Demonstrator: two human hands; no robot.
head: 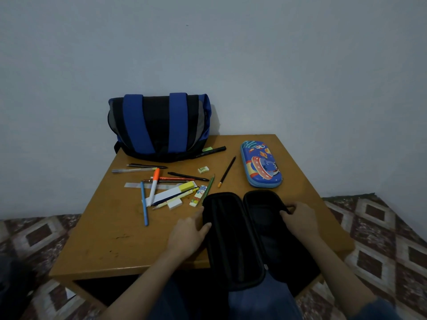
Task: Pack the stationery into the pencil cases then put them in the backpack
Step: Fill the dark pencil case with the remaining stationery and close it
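Hands sit apart, one on each half of the black case (233, 239), which lies spread open at the near edge of the table (111, 239), its near end hanging over my lap. My left hand (188, 234) rests with straight fingers against the left rim. My right hand (299, 219) pinches the right rim with curled fingers. Both halves are dark inside (I make out long ribs in the left one, no contents). Past the case, to the left, pens (161, 185), pencils, erasers and a ruler lie loose on the wood. To the right lies the blue case (261, 163), zipped, printed with planets. Farthest back the blue-and-black backpack (159, 123) stands closed against the wall.
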